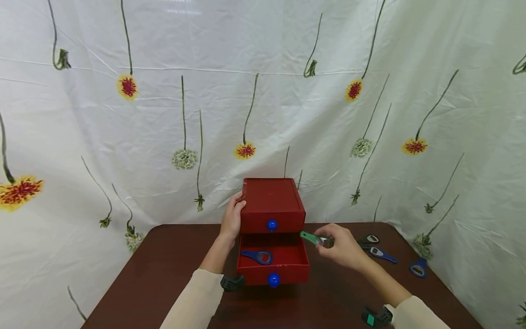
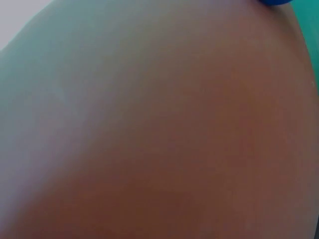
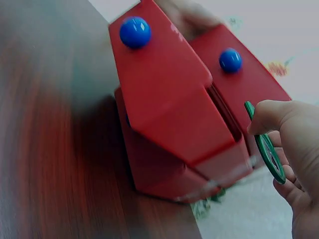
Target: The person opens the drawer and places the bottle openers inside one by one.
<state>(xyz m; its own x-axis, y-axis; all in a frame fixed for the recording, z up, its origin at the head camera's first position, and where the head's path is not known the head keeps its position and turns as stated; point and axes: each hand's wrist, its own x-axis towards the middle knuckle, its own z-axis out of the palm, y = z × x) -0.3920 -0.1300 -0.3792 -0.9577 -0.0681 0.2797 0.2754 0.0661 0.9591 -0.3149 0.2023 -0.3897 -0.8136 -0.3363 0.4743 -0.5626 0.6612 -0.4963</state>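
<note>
At the right of the red drawer unit (image 1: 273, 201): one green bottle opener (image 1: 312, 238), pinched in your right hand (image 1: 340, 246); presumably light, stiff, slightly slick. Best hold: its broad end's rim. At the unit's left side: your left hand (image 1: 232, 218), fingers resting against it.

Flowered cloth (image 1: 279, 114) around a brown table (image 1: 176, 260) shows a screened-off workspace.

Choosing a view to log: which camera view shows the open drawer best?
The head view: it shows the open drawer from above, blue opener inside. The right wrist shows its front and one side but not its inside; in the left wrist's blur I can't make it out.
</note>
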